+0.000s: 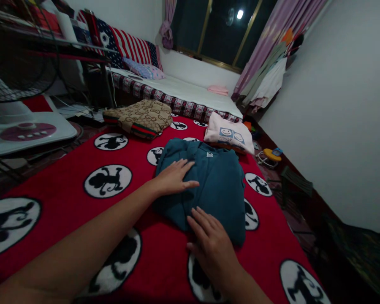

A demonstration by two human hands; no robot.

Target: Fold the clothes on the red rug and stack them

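A dark teal garment (pixel 223 190), folded in at its sides, lies on a red blanket (pixel 152 253) printed with black figures in white circles. A small pale label shows at its collar, on the far side. My left hand (pixel 176 177) rests on the garment's left part, fingers spread and palm down. Over the near edge, my right hand (pixel 211 238) has its fingertips on the fabric, fingers stretched out and slightly apart. Neither hand grips anything.
Beyond the garment lie a folded pale pink top (pixel 229 133) and a brown patterned item (pixel 142 118) with a green-red stripe. A fan base (pixel 28 126) stands at left. Behind is a bench bed (pixel 183 90); a small yellow-topped stool (pixel 271 155) stands on the right.
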